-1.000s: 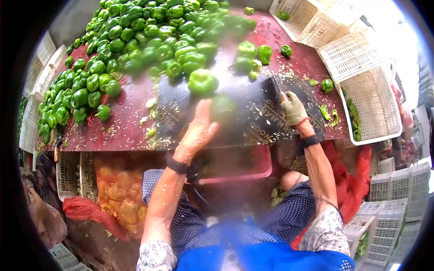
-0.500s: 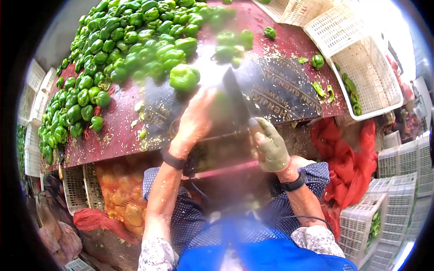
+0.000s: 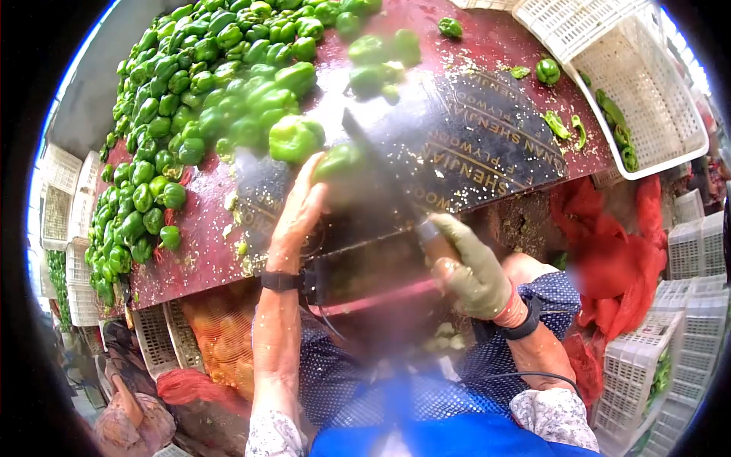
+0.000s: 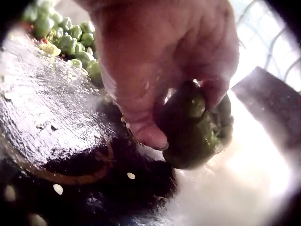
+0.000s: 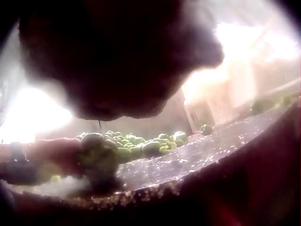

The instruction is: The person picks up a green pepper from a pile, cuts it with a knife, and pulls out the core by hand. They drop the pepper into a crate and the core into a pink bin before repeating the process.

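Observation:
My left hand [image 3: 301,206] grips a green bell pepper [image 4: 188,136] by its side at the near part of a black printed board [image 3: 495,129], thumb and fingers on either side. My gloved right hand [image 3: 476,270] holds a knife by its handle [image 3: 435,242], just off the board's front edge. The long dark blade [image 3: 381,164] points away across the board, close to the right of the held pepper. From the right wrist view, the thin blade shows nearly edge-on at the pepper. Another bell pepper [image 3: 297,139] lies just beyond my left fingertips.
A large heap of green peppers [image 3: 205,68] covers the red table's back left. Several loose peppers and pale seeds dot the surface. A white crate [image 3: 655,91] with green pieces stands at the right. Red netting [image 3: 609,259] hangs below, and a pink rim [image 3: 381,297] shows under the edge.
My right hand has brought the knife from the board's right side to its front edge, beside the pepper. My left hand stays at the pepper. The head view has turned slightly.

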Demonstrator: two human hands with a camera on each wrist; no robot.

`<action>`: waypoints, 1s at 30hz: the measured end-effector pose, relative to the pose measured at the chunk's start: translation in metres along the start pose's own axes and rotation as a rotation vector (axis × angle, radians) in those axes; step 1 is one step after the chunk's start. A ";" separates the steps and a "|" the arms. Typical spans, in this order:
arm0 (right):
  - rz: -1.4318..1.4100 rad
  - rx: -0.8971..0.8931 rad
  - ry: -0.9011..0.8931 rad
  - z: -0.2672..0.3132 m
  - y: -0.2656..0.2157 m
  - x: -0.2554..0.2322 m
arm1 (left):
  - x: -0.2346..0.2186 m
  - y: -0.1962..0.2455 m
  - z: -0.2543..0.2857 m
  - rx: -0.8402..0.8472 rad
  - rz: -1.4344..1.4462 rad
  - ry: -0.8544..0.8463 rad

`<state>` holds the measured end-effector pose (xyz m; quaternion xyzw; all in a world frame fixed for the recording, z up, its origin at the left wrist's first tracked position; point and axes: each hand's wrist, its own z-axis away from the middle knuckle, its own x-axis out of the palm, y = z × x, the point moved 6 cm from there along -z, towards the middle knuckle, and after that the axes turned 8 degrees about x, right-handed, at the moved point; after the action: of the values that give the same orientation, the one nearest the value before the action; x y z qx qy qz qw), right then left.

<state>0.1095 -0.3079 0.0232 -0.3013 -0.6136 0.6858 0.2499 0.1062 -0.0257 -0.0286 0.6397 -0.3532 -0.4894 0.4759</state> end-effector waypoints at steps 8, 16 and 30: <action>0.543 -0.074 0.147 -0.005 -0.010 0.017 | 0.005 -0.008 -0.004 0.117 -0.297 0.064; 0.540 -0.067 0.200 -0.043 -0.009 0.031 | 0.031 0.026 0.010 0.373 -0.471 0.186; -0.105 0.239 -0.003 -0.056 0.019 -0.003 | -0.003 -0.036 0.029 0.078 -0.243 0.104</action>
<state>0.1522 -0.2735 0.0010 -0.2359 -0.5429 0.7403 0.3186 0.0769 -0.0195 -0.0643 0.7203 -0.2669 -0.4954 0.4056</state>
